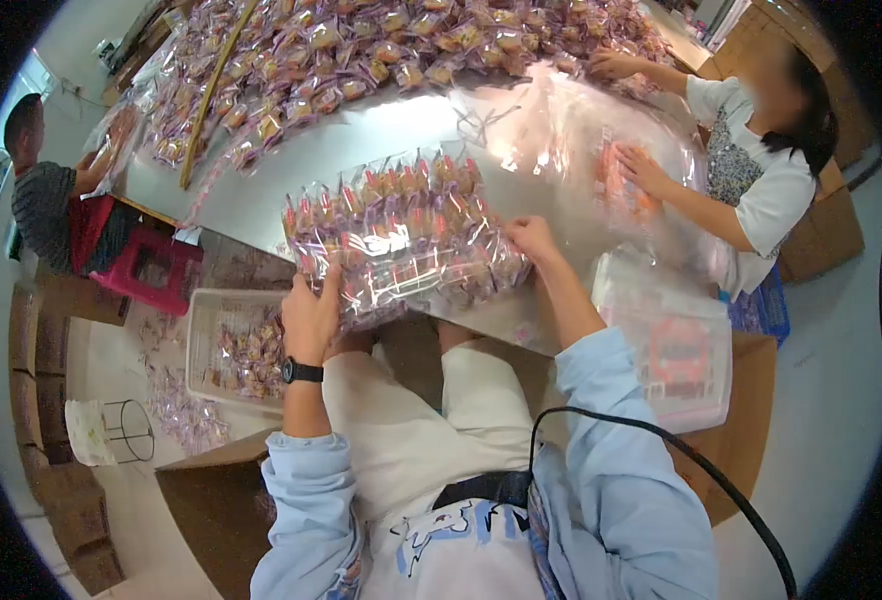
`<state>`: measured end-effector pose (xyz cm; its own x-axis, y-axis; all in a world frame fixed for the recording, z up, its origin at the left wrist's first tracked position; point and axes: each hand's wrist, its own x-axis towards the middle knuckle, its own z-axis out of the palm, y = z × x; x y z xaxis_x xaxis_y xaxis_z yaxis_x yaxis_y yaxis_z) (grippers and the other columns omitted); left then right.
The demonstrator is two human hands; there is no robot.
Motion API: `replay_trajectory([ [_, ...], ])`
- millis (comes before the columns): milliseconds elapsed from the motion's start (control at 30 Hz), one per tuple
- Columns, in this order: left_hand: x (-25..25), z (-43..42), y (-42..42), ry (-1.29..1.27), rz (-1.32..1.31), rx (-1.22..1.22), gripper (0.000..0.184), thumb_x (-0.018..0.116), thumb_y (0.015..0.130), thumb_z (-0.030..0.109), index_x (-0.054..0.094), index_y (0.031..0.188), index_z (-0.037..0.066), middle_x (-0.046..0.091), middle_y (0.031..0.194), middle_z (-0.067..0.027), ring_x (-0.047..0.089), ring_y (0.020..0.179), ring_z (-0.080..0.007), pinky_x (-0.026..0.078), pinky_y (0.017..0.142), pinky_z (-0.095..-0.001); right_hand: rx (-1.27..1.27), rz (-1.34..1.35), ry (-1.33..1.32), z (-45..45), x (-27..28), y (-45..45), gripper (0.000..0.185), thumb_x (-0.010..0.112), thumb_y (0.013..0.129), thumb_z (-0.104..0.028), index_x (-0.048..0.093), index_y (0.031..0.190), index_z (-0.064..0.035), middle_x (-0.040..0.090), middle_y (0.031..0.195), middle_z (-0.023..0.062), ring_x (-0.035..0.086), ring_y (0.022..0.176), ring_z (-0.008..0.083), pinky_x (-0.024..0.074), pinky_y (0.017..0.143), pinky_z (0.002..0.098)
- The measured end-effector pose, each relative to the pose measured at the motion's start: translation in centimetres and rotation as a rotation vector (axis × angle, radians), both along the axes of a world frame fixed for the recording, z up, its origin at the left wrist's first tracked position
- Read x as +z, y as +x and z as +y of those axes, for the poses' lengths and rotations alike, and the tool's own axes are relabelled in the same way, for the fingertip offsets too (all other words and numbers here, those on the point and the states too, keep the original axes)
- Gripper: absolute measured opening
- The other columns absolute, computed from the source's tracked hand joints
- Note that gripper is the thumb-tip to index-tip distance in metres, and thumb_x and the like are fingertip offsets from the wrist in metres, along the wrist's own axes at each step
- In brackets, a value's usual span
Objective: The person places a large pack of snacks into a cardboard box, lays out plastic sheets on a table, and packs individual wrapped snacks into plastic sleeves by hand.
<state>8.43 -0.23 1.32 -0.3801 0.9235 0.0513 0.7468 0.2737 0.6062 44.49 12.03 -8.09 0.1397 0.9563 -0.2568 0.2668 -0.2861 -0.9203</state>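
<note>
A large clear bag filled with rows of small wrapped packets lies at the near edge of the metal table, its plastic shining with reflections. At its lower left corner, my left hand, with a black watch on the wrist, has its thumb and fingers closed on the plastic. My right hand pinches the bag's right edge. Beyond the bag, a big heap of small wrapped packets covers the back of the table.
A co-worker at the right rests a hand on clear plastic bags. Another person sits at the left near a pink stool. A white bin of packets stands low left; a translucent bin holds plastic bags at right. A yellow stick crosses the heap.
</note>
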Motion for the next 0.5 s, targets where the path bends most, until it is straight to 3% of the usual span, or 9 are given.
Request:
replay_trajectory([
  [67, -0.9, 0.1, -0.3, 0.053, -0.166, -0.003, 0.069, 0.059, 0.094, 0.059, 0.066, 0.110, -0.008, 0.069, 0.095, -0.0324, 0.067, 0.097, -0.0491, 0.051, 0.083, -0.0515, -0.051, 0.035, 0.082, -0.1, -0.5, -0.1, 0.027, 0.072, 0.092, -0.022, 0.072, 0.085, 0.0036, 0.064, 0.068, 0.0022, 0.053, 0.054, 0.0091, 0.0408, 0.050, 0.0272],
  [167, -2.3, 0.3, -1.4, 0.056, -0.291, -0.018, 0.063, 0.058, 0.098, 0.052, 0.065, 0.115, -0.008, 0.073, 0.092, -0.0249, 0.071, 0.090, -0.0390, 0.052, 0.081, -0.0469, 0.055, -0.037, 0.168, -0.3, -1.0, 0.5, 0.030, 0.073, 0.093, -0.025, 0.074, 0.098, 0.0041, 0.067, 0.071, 0.0027, 0.055, 0.054, 0.0109, 0.0442, 0.051, 0.0296],
  [267, -2.1, -0.4, -3.9, -0.122, -0.600, -0.083, 0.057, 0.053, 0.104, 0.044, 0.062, 0.129, -0.007, 0.074, 0.108, -0.0167, 0.068, 0.100, -0.0242, 0.052, 0.087, -0.0389, 0.072, -0.166, 0.171, -2.5, 3.8, -0.1, 0.035, 0.071, 0.095, -0.030, 0.074, 0.111, 0.0003, 0.073, 0.088, 0.0090, 0.063, 0.072, 0.0116, 0.0512, 0.066, 0.0296],
  [367, -3.8, -1.8, -4.7, 0.170, -0.913, -0.135, 0.055, 0.048, 0.108, 0.036, 0.051, 0.144, -0.005, 0.065, 0.133, -0.0129, 0.059, 0.116, -0.0165, 0.047, 0.099, -0.0326, -0.047, 0.380, 0.254, -3.8, 3.1, 1.3, 0.034, 0.068, 0.098, -0.021, 0.069, 0.122, 0.0026, 0.071, 0.112, 0.0065, 0.063, 0.092, 0.0107, 0.0513, 0.078, 0.0275],
  [400, -4.1, -2.2, -5.1, 0.108, -0.734, -0.154, 0.059, 0.047, 0.108, 0.035, 0.040, 0.152, -0.004, 0.051, 0.149, -0.0133, 0.052, 0.128, -0.0177, 0.038, 0.110, -0.0304, -0.025, 0.265, 0.335, -5.2, 2.7, 0.9, 0.035, 0.067, 0.099, -0.021, 0.068, 0.124, 0.0021, 0.069, 0.117, 0.0069, 0.062, 0.096, 0.0111, 0.0505, 0.082, 0.0274],
  [467, -5.4, -2.2, -4.5, 0.198, -0.812, -0.136, 0.059, 0.048, 0.108, 0.034, 0.040, 0.152, -0.004, 0.052, 0.149, -0.0135, 0.052, 0.128, -0.0178, 0.037, 0.111, -0.0301, 0.016, 0.025, 0.506, -7.6, 2.4, 0.2, 0.036, 0.066, 0.100, -0.021, 0.066, 0.128, 0.0011, 0.066, 0.126, 0.0078, 0.060, 0.105, 0.0119, 0.0488, 0.090, 0.0271],
  [500, -6.3, -2.1, -4.2, 0.243, -0.853, -0.125, 0.059, 0.049, 0.108, 0.034, 0.040, 0.152, -0.004, 0.052, 0.148, -0.0136, 0.051, 0.128, -0.0178, 0.036, 0.111, -0.0300, -0.011, -0.011, 0.527, -7.5, 2.7, 0.6, 0.036, 0.067, 0.099, -0.023, 0.067, 0.127, 0.0006, 0.067, 0.123, 0.0086, 0.062, 0.102, 0.0125, 0.0500, 0.087, 0.0273],
])
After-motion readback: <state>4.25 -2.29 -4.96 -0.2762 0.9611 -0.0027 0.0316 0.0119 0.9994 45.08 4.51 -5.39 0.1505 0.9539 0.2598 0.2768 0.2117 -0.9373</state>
